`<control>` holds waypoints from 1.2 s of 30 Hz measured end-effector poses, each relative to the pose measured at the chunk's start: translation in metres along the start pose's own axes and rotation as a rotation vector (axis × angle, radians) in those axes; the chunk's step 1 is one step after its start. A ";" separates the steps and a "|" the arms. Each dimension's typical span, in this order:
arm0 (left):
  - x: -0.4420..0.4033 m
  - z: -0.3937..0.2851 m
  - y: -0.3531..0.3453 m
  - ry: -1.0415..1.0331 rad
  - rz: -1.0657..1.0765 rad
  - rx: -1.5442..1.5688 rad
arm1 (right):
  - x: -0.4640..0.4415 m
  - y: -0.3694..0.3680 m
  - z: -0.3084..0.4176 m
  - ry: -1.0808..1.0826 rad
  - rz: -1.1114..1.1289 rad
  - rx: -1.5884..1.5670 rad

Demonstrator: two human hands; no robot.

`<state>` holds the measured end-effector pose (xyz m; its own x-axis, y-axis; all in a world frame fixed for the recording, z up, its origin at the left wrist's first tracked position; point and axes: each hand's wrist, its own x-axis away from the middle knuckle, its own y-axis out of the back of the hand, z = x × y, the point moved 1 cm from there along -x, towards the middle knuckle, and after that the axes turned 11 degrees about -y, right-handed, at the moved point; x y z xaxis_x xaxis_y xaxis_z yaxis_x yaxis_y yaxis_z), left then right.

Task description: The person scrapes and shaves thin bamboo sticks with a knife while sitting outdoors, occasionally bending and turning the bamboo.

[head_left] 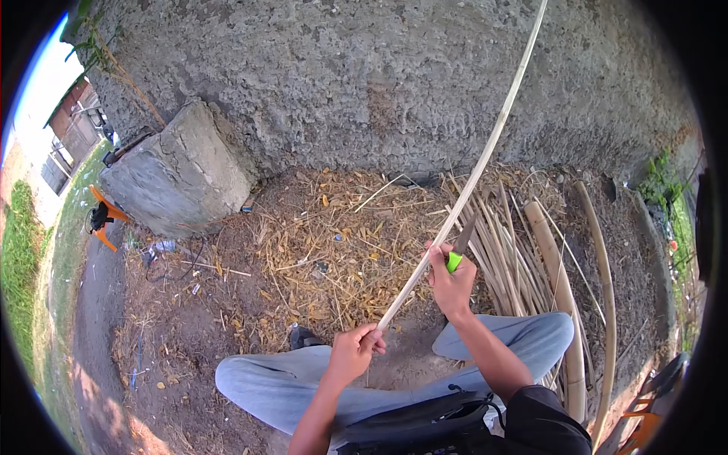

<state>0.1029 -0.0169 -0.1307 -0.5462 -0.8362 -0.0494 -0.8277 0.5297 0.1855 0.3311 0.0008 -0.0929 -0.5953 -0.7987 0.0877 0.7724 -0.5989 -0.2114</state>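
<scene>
A long pale strip (485, 163), which looks like split bamboo, slants from between my knees up past the top of the view. Near its lower end my left hand (353, 353) is closed around it. Farther up the strip, my right hand (453, 284) grips a knife by its green handle (454, 262). The dark blade (465, 233) points up and away, just right of the strip. My right thumb and fingertips lie against the strip.
Several cut strips (497, 250) and thick bamboo poles (557, 280) lie at the right. A concrete block (182, 171) stands at the left against a rough wall (341, 83). Dry leaves and shavings (326, 258) cover the ground. An orange-legged object (106, 218) is far left.
</scene>
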 end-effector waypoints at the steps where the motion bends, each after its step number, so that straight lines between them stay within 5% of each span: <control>1: 0.001 -0.002 0.000 0.016 0.006 0.019 | -0.001 0.001 -0.001 0.006 -0.015 0.029; 12: 0.005 -0.006 0.000 0.105 0.112 -0.003 | 0.001 0.005 -0.001 -0.038 -0.030 0.107; 17: 0.007 0.001 0.002 0.165 0.190 0.228 | -0.001 0.006 -0.002 -0.015 -0.040 0.133; 24: 0.011 -0.006 -0.001 0.102 0.030 0.444 | -0.004 0.008 0.001 -0.013 -0.089 0.139; 29: 0.008 -0.015 0.002 -0.402 -0.134 -0.167 | -0.004 0.010 0.002 -0.001 -0.090 0.086; 36: 0.009 -0.022 -0.010 -0.463 -0.210 -0.263 | 0.001 0.008 -0.001 -0.001 -0.099 0.022</control>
<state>0.1095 -0.0331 -0.1111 -0.4219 -0.7387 -0.5257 -0.8971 0.2563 0.3600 0.3368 -0.0048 -0.0954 -0.6690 -0.7354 0.1081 0.7143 -0.6762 -0.1803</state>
